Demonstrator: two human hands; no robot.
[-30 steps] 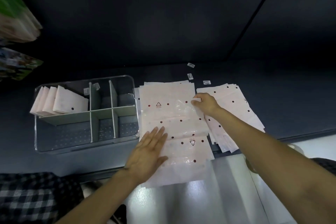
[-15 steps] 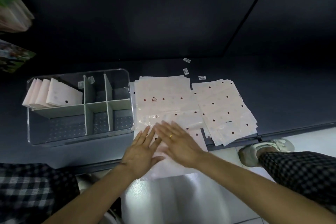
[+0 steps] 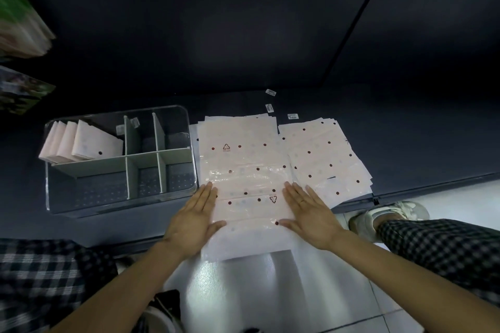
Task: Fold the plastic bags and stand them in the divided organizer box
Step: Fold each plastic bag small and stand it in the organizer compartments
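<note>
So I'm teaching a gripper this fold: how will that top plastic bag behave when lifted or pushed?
Probably floppy: the top bag overhangs the table edge and shows creases. Likely slippery, given its glossy sheen. Seemingly light, since both flat hands, left and right, pin it down.

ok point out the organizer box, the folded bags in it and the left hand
organizer box (image 3: 173,113), head view, far clear rim
folded bags (image 3: 92,143), head view, face of the front bag
left hand (image 3: 193,220), head view, back of the hand

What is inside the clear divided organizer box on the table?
The organizer box holds several folded bags standing, leaning, in its far-left compartment. The other compartments show only the dotted floor. How many bags stand behind the front one cannot be counted exactly.
</note>
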